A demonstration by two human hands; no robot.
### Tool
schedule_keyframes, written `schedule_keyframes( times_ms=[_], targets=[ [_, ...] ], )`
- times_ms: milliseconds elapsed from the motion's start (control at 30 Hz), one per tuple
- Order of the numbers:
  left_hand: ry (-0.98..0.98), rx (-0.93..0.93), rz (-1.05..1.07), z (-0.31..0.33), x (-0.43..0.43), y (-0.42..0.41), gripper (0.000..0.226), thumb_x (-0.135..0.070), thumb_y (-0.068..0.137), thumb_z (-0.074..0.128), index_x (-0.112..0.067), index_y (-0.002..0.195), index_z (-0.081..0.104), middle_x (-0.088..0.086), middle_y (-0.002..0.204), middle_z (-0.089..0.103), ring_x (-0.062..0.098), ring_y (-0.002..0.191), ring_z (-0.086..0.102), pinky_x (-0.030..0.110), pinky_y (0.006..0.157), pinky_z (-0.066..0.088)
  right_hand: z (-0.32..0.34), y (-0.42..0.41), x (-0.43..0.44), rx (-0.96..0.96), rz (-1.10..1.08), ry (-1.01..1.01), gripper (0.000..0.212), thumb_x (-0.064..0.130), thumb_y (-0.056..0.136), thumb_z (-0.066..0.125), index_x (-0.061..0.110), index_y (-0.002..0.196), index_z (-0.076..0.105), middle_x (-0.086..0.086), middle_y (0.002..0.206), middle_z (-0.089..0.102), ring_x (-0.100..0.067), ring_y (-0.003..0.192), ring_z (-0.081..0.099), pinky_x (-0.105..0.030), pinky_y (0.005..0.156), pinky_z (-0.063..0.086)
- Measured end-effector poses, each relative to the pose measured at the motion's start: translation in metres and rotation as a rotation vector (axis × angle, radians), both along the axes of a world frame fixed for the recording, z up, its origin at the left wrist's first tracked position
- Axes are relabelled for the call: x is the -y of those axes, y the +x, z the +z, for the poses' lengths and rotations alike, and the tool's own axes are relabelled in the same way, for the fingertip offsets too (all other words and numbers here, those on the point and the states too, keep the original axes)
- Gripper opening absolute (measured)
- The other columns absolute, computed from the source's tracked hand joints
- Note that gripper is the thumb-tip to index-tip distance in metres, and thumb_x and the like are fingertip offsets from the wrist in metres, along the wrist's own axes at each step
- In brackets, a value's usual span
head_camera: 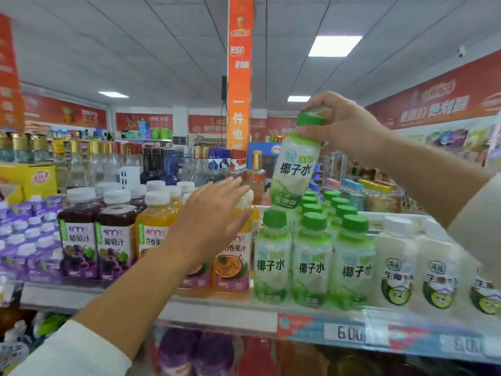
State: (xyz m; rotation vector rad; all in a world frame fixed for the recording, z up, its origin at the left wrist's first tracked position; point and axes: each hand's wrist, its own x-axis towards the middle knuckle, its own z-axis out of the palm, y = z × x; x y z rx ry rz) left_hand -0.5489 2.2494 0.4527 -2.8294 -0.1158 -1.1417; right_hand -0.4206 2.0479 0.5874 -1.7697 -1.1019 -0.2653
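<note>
A coconut water bottle [295, 169] is being held aloft by the right hand [344, 126], with the fingers curled round its green cap and neck. Its long axis is being carried nearly upright, the cap tipped toward 1 o'clock and the base just above the green-capped row [311, 256] at 6 o'clock on the shelf [217, 313]. The left hand [214, 221], fingers straight and holding nothing, is being stretched toward the passion fruit juice bottles [233, 264] at 8 o'clock.
</note>
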Motion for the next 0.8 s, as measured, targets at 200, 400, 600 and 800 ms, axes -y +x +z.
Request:
schedule_keyframes(
  times_ms=[200,400,600,800],
  targets=[
    [0.038,0.039,-0.006,-0.010,-0.007,0.007,0.060,-0.053,0.098,0.020,-0.024,0.144,0.046,-0.006,0.144,0.053,0.013,0.134,0.046,0.031,0.112,0.020,-0.024,0.031,-0.034,-0.032,0.050,-0.224,0.042,0.019,0.086,0.072,0.025,0.125,0.056,0.004,0.125,0.059,0.000,0.079,0.066,-0.015,0.058,0.052],
    [0.038,0.150,-0.023,-0.017,-0.011,0.013,0.046,-0.043,0.098,0.035,-0.023,0.133,0.056,-0.006,0.129,0.064,0.013,0.118,0.056,0.031,0.105,0.032,-0.057,0.050,-0.054,-0.038,0.093,-0.572,0.042,0.020,0.081,0.078,0.027,0.120,0.063,0.001,0.142,0.048,-0.009,0.110,0.053,-0.024,0.076,0.058],
    [0.033,0.185,-0.040,-0.019,-0.012,0.017,0.042,-0.041,0.098,0.037,-0.024,0.133,0.056,-0.008,0.128,0.064,0.009,0.117,0.052,0.029,0.104,0.027,-0.074,0.062,-0.067,-0.015,0.073,-0.704,0.039,0.002,0.082,0.072,0.021,0.116,0.068,-0.014,0.112,0.063,-0.012,0.073,0.062,-0.014,0.056,0.052],
    [0.031,0.192,-0.040,-0.020,-0.012,0.017,0.041,-0.039,0.098,0.039,-0.024,0.132,0.056,-0.008,0.128,0.064,0.008,0.116,0.051,0.027,0.103,0.027,-0.045,0.077,-0.061,-0.042,0.112,-0.628,0.020,0.021,0.091,0.068,0.023,0.111,0.070,0.002,0.110,0.071,-0.011,0.093,0.069,-0.023,0.079,0.058]
  ],
)
